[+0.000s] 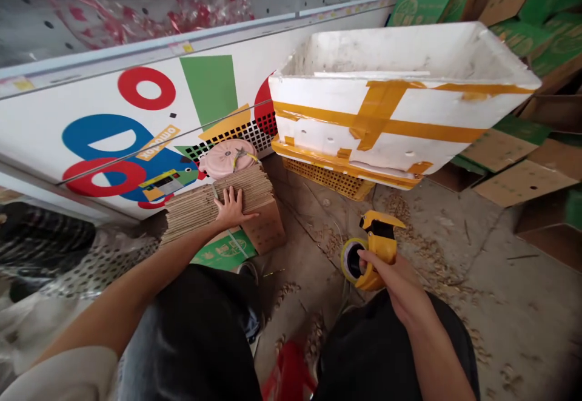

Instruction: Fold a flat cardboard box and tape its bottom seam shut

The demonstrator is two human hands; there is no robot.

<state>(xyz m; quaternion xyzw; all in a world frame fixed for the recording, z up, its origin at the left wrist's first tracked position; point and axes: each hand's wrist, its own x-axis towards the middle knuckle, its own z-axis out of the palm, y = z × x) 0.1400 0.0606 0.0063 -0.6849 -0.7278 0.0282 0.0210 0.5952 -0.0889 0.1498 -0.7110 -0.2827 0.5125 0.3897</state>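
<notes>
My left hand (231,208) lies with its fingers spread on top of a stack of flattened cardboard sheets (195,205), bundled with a strap. The stack is beside my left knee, with a brown and green cardboard side (264,226) facing me. In my right hand (393,276) is a yellow tape dispenser (381,244), held above the floor near my right knee. A roll of tape (349,258) is mounted on it, on the side toward my left. Behind the stack sits a pink round lid (227,157) with yellow-handled pliers (238,157) lying on it.
A white foam box (386,107) bound with orange tape stands ahead, over a yellow crate (327,178). Green and brown cartons (527,173) are piled to the right. A shelf unit (150,43) runs along the left. Brown scraps (427,255) litter the floor.
</notes>
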